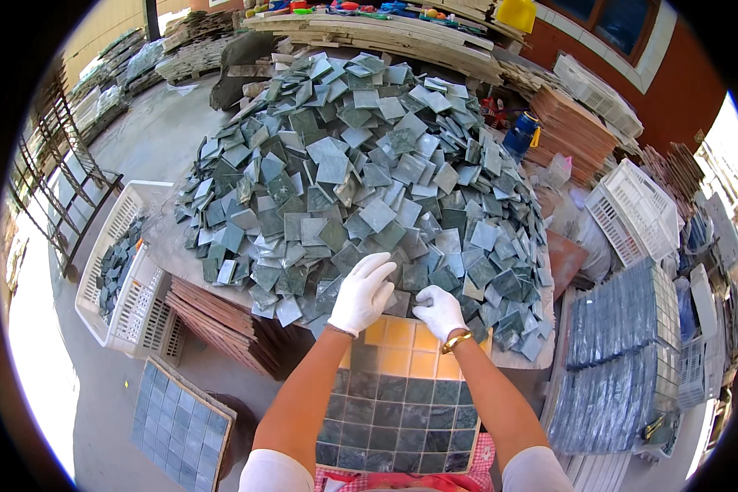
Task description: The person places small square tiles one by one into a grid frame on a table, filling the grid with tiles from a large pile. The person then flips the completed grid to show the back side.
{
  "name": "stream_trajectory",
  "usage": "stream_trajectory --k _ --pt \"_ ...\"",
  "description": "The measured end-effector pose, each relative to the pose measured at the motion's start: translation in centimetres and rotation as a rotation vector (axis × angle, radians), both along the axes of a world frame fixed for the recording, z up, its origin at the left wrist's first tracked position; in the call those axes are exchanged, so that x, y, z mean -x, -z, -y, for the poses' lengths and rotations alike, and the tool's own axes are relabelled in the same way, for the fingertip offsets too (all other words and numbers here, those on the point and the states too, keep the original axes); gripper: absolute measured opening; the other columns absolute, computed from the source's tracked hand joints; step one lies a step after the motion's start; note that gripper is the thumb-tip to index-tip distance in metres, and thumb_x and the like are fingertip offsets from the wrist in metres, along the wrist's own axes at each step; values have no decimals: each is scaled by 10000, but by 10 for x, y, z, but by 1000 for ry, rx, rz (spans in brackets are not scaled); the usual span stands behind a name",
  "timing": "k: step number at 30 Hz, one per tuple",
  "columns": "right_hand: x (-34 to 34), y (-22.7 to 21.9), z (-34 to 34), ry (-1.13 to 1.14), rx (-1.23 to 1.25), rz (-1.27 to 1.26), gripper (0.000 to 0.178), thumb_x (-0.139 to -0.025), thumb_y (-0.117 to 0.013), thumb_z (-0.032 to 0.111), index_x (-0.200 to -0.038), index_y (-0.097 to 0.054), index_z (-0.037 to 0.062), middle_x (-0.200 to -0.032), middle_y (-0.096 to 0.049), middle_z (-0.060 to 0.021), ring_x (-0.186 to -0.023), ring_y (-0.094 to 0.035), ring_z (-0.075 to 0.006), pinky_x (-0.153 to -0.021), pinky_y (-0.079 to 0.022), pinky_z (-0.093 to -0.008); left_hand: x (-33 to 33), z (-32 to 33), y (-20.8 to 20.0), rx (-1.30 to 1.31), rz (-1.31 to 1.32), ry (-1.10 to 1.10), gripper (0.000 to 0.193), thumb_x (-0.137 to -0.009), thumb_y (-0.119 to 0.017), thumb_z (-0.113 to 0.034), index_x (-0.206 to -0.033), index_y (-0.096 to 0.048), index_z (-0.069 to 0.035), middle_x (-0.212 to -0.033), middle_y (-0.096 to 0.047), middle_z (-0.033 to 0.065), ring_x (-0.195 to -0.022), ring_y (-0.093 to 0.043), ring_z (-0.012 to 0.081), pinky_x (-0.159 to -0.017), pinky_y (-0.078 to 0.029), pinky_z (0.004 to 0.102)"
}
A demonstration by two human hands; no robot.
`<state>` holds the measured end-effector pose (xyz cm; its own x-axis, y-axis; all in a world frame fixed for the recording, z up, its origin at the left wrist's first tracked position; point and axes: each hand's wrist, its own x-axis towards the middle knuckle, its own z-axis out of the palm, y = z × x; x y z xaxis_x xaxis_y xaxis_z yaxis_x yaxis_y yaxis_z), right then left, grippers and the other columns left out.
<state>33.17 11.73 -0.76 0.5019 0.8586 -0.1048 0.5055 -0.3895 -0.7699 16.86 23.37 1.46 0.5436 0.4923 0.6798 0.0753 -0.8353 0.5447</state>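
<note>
A large heap of square grey-green stone tiles (333,161) covers the table in front of me. Both hands wear white gloves at its near edge. My left hand (362,293) lies over the nearest tiles, its fingers stretched out and slightly apart. Just right of it, my right hand (439,312) has curled fingers; whether a tile is in them is hidden. Below my hands lies a gridded board (398,334) with bare yellow squares in its far part. Rows of dark green tiles (389,416) fill its near part, between my forearms.
To the left are a white plastic crate (131,287) with dark tile pieces, a stack of reddish-brown boards (230,324) and a tiled panel (180,426). At right stand wrapped tile stacks (611,361), white crates (634,209) and a blue jug (520,135). Timber (377,37) lies behind the heap.
</note>
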Motion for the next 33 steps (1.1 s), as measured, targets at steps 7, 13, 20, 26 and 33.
stream_trajectory --k 7,13,20,26,33 --pt "-1 7 -4 14 51 115 279 -678 -745 197 -892 -673 33 -905 -696 -159 -868 -672 -307 -797 -528 -367 128 77 25 391 -97 -677 248 -843 -623 -99 -1060 -560 3 -1013 -548 145 -850 -550 289 -784 -455 371" --pt "-6 8 -13 40 161 27 301 -658 -791 195 -912 -715 53 -943 -705 -168 -904 -675 -306 -835 -525 -361 147 107 82 885 -77 -192 330 -920 -509 -82 -1227 -526 36 -1019 -612 54 -933 -545 123 -856 -431 262" --pt "-23 3 -3 -20 174 -195 384 -700 -780 172 -1045 -710 19 -923 -715 -142 -783 -676 -216 -716 -545 -333 145 102 59 805 -208 -271 376 -907 -519 -122 -1263 -535 -2 -970 -655 134 -874 -612 178 -810 -467 300" --pt "-54 -41 30 78 -63 -608 262 -855 -675 126 -1094 -679 20 -764 -612 -11 -564 -511 -104 -513 -456 -276 119 94 54 372 -482 -630 289 -853 -602 -332 -857 -639 -45 -872 -629 163 -840 -620 359 -731 -492 462" --pt "-34 -70 87 -2 8 -372 238 -900 -619 182 -1088 -678 48 -894 -656 -18 -737 -595 -109 -642 -496 -264 123 68 49 -114 -349 -520 277 -800 -642 -206 -616 -599 -4 -874 -586 116 -844 -573 326 -703 -486 437"
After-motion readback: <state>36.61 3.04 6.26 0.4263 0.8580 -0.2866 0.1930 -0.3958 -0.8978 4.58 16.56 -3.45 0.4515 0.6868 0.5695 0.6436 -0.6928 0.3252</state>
